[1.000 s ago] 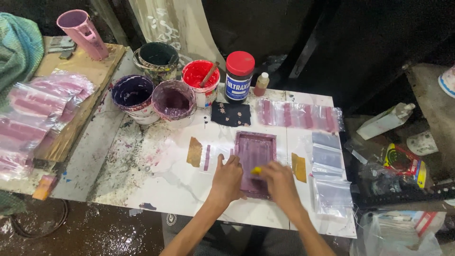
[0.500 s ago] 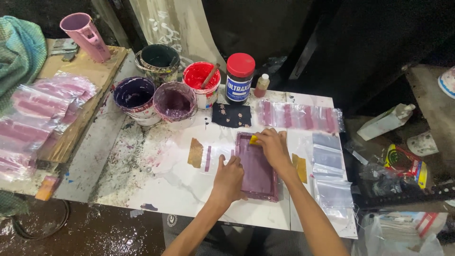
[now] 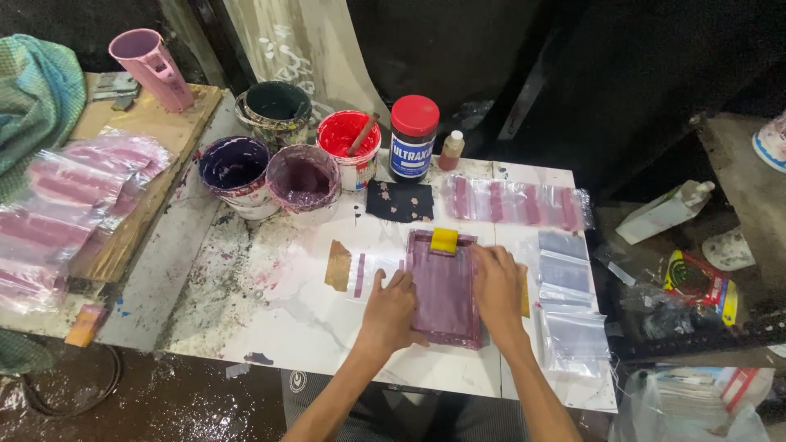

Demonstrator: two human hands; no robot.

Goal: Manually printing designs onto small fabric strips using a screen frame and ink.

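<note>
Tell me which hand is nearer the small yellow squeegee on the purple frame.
Right. The right hand rests just beside the yellow squeegee; the left hand sits lower on the frame's left edge.

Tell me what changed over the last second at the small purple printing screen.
The small yellow squeegee went from the near end of the purple-stained printing screen frame to its far end, pushed by the right hand, which has since let go and now rests on the frame's right edge. The left hand stayed pressed on the left edge; the paint pots did not move.

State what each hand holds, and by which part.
Left hand presses the purple screen frame at its left edge; right hand at its right edge. Neither holds the yellow squeegee.
</note>
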